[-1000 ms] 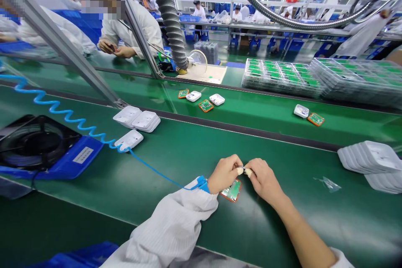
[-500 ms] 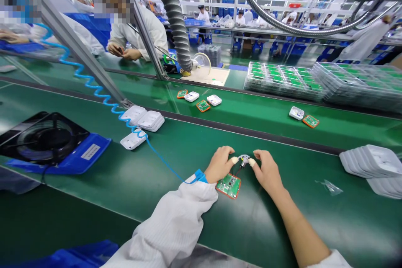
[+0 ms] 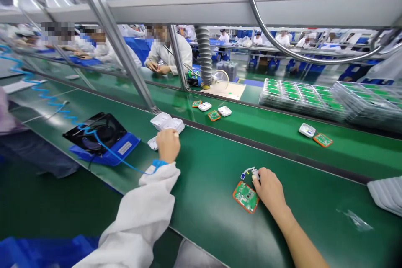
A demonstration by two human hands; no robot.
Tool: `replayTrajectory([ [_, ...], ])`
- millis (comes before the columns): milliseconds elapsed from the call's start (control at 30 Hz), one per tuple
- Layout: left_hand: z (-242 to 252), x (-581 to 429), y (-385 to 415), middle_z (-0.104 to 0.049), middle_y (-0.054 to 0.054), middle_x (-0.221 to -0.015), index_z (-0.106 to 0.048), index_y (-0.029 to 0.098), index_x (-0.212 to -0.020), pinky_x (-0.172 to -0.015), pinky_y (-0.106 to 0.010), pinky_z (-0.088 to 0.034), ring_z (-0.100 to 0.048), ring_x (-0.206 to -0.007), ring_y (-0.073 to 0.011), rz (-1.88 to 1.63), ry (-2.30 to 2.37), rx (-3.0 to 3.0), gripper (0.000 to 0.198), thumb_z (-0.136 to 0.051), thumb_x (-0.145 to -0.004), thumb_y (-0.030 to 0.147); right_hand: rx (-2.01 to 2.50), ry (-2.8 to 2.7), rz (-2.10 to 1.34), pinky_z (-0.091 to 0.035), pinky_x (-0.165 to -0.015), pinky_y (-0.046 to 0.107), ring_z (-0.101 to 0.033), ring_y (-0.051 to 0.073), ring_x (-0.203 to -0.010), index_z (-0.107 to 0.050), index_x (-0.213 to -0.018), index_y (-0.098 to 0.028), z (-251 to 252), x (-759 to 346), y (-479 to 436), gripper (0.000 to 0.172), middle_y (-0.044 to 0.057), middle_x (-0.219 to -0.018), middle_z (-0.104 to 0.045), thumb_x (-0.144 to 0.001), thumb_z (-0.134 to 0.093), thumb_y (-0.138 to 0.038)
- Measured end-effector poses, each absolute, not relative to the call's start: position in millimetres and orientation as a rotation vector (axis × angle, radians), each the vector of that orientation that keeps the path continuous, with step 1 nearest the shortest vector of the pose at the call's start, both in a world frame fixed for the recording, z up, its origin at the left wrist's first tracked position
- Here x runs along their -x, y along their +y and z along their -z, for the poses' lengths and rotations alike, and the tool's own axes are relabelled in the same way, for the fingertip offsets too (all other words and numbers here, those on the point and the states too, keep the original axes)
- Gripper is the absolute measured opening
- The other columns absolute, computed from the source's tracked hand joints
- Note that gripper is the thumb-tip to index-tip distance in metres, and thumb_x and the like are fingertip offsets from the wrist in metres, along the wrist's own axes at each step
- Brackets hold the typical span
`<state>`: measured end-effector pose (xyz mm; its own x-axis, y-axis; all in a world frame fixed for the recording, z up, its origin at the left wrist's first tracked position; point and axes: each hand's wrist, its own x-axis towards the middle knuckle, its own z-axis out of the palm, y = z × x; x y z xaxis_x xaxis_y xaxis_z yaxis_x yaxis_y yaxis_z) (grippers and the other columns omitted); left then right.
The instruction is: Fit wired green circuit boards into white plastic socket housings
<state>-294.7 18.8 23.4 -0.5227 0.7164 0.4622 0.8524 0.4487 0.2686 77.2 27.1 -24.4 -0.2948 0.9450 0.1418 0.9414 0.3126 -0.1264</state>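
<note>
Pinching a small white plug (image 3: 255, 173) between thumb and fingers, the right hand (image 3: 271, 186) rests low on the green table (image 3: 213, 184). A short gray wire (image 3: 249, 169) bends away from the plug to a blue end piece (image 3: 243, 176). Just below lies the circuit board (image 3: 245, 197), flat on the table, with an orange edge. I cannot tell if the wire joins the board.

The left hand (image 3: 168, 144) is well apart, over a pile of white plastic covers (image 3: 176, 123), with its fingers bent down. Its back hides the fingertips, so I cannot tell if it is pinching a cover. One loose cover (image 3: 152, 144) pokes out beside it.

The pile could slip if the left hand bumps it, and two covers might come up together if they stick. The curly blue cord (image 3: 108, 148) runs from the wrist strap (image 3: 158, 164) across the black fan (image 3: 105, 132), so a big pull could catch it there. If the wire is tied to the board, a hard tug from the right hand could slide the board or break the join.
</note>
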Motion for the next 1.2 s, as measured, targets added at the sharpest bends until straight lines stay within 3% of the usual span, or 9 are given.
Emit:
replayTrajectory([
  [100,-27,344,14,-0.052,-0.018,-0.112,-0.051,0.010,-0.110,-0.087,-0.041,-0.036,-0.045,-0.109,-0.0310,0.498,-2.677,1.051,0.030,-0.037,-0.084,0.016,1.723,-2.391,-0.043,-0.032,-0.066,0.028,-0.052,0.019,-0.076,-0.049,-0.085,-0.019,27,-79,26,0.008,0.005,-0.081,-0.055,-0.086,-0.045,-0.026],
  [233,-19,372,11,-0.055,-0.024,-0.107,-0.055,0.005,-0.100,-0.078,-0.041,-0.040,-0.052,-0.101,-0.0338,0.398,-2.906,1.022,0.026,-0.043,-0.077,0.009,1.650,-2.408,0.000,-0.032,-0.065,0.029,-0.051,0.020,-0.075,-0.050,-0.085,-0.018,32,-82,24,0.007,0.006,-0.080,-0.054,-0.085,-0.045,-0.023],
  [367,-13,365,3,-0.056,-0.023,-0.108,-0.056,0.008,-0.095,-0.076,-0.040,-0.041,-0.051,-0.103,-0.0361,0.394,-2.960,1.126,0.022,-0.048,-0.075,0.014,1.541,-2.401,-0.003,-0.034,-0.064,0.030,-0.050,0.021,-0.072,-0.051,-0.085,-0.018,38,-88,23,0.006,0.007,-0.079,-0.054,-0.085,-0.046,-0.022],
  [500,-6,318,1,-0.061,-0.015,-0.098,-0.055,0.014,-0.092,-0.076,-0.034,-0.041,-0.056,-0.095,-0.0284,0.461,-2.906,1.371,0.017,-0.043,-0.079,0.015,1.447,-2.385,-0.134,-0.038,-0.068,0.032,-0.050,0.021,-0.074,-0.051,-0.084,-0.018,36,-86,17,0.007,0.006,-0.080,-0.053,-0.083,-0.044,-0.017],
  [633,5,231,12,-0.064,-0.007,-0.089,-0.052,0.020,-0.101,-0.074,-0.029,-0.043,-0.060,-0.085,-0.0210,0.564,-2.815,1.663,0.028,-0.039,-0.079,0.008,1.270,-2.314,-0.388,-0.042,-0.070,0.030,-0.053,0.017,-0.077,-0.049,-0.095,-0.019,23,-74,4,0.018,0.006,-0.092,-0.052,-0.082,-0.039,-0.010],
  [800,13,117,20,-0.058,-0.011,-0.112,-0.045,0.017,-0.121,-0.090,-0.031,-0.041,-0.055,-0.103,-0.0198,1.028,-2.415,2.303,0.049,-0.036,-0.076,0.002,1.140,-2.236,-0.420,-0.045,-0.075,0.029,-0.054,0.017,-0.085,-0.048,-0.102,-0.020,8,-74,-3,0.026,0.007,-0.100,-0.049,-0.082,-0.035,-0.009],
  [933,17,66,13,-0.053,-0.009,-0.115,-0.046,0.016,-0.120,-0.094,-0.031,-0.040,-0.052,-0.106,-0.0176,1.337,-2.263,2.556,0.053,-0.035,-0.071,0.000,1.249,-2.215,-0.230,-0.045,-0.075,0.031,-0.053,0.019,-0.087,-0.050,-0.105,-0.018,6,-88,5,0.029,0.009,-0.102,-0.049,-0.082,-0.035,-0.009],
  [1100,23,55,6,-0.058,-0.003,-0.105,-0.046,0.020,-0.113,-0.085,-0.027,-0.044,-0.055,-0.095,-0.0140,1.786,-2.388,2.690,0.053,-0.037,-0.065,-0.001,1.327,-2.268,-0.158,-0.045,-0.073,0.030,-0.054,0.019,-0.083,-0.053,-0.100,-0.017,7,-96,14,0.029,0.009,-0.097,-0.053,-0.080,-0.035,-0.007],
  [1200,22,58,6,-0.059,-0.001,-0.100,-0.046,0.021,-0.113,-0.079,-0.024,-0.045,-0.056,-0.089,-0.0130,1.909,-2.470,2.690,0.046,-0.042,-0.070,0.004,1.302,-2.290,-0.211,-0.044,-0.072,0.029,-0.054,0.018,-0.080,-0.055,-0.095,-0.018,7,-95,14,0.026,0.008,-0.094,-0.054,-0.081,-0.036,-0.007],
])
